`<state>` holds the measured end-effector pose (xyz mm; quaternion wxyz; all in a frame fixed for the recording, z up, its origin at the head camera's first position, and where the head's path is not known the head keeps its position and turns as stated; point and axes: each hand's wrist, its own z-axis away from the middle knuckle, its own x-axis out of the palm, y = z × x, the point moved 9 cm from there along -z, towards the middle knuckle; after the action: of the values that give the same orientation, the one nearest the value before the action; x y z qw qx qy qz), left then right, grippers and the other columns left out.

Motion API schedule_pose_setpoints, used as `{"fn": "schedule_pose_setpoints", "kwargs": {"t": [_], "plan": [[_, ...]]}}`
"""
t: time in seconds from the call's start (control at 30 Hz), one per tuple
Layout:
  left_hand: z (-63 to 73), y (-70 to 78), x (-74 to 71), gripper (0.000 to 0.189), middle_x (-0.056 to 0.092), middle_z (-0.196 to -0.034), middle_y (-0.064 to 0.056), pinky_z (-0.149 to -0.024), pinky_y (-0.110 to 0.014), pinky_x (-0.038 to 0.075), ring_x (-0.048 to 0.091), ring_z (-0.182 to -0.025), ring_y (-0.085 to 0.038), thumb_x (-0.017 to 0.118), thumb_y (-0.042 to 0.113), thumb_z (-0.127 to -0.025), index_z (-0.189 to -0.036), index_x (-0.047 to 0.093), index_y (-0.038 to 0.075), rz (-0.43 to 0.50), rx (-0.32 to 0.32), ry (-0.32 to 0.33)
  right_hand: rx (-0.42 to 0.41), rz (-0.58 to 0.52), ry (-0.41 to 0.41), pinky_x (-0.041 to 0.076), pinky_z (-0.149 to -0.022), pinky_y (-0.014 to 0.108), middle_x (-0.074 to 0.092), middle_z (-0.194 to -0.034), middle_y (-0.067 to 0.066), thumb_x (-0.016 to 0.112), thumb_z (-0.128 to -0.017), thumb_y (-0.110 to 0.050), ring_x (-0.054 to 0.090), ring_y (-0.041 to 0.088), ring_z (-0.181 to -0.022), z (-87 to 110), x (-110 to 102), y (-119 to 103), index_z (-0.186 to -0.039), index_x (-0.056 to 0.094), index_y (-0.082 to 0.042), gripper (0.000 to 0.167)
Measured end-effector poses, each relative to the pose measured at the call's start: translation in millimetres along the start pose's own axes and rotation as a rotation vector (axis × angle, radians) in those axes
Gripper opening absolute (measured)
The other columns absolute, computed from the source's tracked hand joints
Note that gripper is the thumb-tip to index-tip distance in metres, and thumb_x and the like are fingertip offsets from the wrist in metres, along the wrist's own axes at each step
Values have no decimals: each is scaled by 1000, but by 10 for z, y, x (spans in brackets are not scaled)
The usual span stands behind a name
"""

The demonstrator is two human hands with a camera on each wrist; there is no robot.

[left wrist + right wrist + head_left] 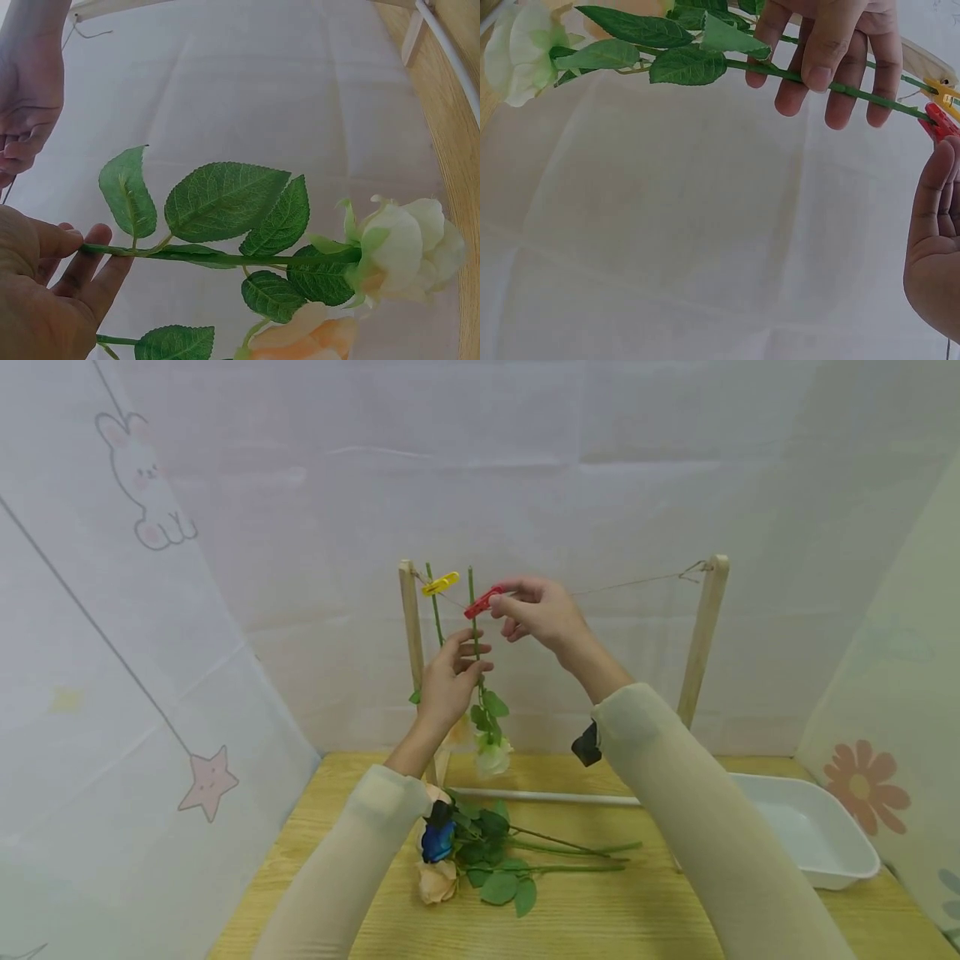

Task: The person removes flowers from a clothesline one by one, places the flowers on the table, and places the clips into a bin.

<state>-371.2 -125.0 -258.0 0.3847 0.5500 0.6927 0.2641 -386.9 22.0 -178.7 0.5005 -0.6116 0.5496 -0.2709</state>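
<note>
Below the red peg (pixel 481 603) the right hand (pixel 546 614) pinches, the left hand (pixel 447 681) grips the rose (pixel 274 260) vertically, upside down.

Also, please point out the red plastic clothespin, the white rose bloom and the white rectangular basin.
Red plastic clothespin (pixel 481 602), head view, on its body.
White rose bloom (pixel 411 250), left wrist view, on its petals.
White rectangular basin (pixel 808 837), head view, inner floor.

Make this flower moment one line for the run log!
left hand: holds stem of white rose | right hand: pinches red clip at that stem | yellow clip: on another stem | blue rose: on table
</note>
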Motion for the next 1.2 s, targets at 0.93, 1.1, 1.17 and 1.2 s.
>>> {"fn": "schedule_pose_setpoints", "kwargs": {"t": [0.93, 1.1, 1.17, 1.2], "plan": [[84, 44, -65, 43, 71, -118, -12, -79, -37, 61, 74, -93, -27, 60, -3, -98, -138, 57, 14, -36, 10, 14, -147, -274, 168, 57, -52, 27, 74, -74, 7, 74, -93, -14, 64, 15, -48, 139, -227, -153, -123, 71, 5, 35], [111, 73, -73, 44, 71, -118, -13, -76, -34, 61, 74, -91, -25, 61, -3, -98, -138, 58, 15, -54, 37, 10, -184, -301, 198, 57, -53, 26, 74, -74, 5, 73, -94, -14, 63, 15, -49, 181, -305, -194, -125, 69, 4, 36], [129, 102, -70, 44, 71, -118, -14, -75, -34, 61, 75, -91, -28, 62, -3, -98, -138, 58, 15, -66, 58, 5, -203, -316, 204, 57, -54, 26, 74, -75, 5, 73, -95, -14, 63, 15, -50, 204, -345, -215, -126, 69, 4, 37], [139, 124, -68, 45, 72, -117, -14, -75, -34, 61, 75, -91, -29, 62, -3, -98, -138, 58, 15, -72, 72, 3, -212, -326, 204, 57, -54, 26, 73, -75, 5, 73, -95, -14, 63, 15, -50, 216, -365, -222, -126, 68, 4, 37]]}}
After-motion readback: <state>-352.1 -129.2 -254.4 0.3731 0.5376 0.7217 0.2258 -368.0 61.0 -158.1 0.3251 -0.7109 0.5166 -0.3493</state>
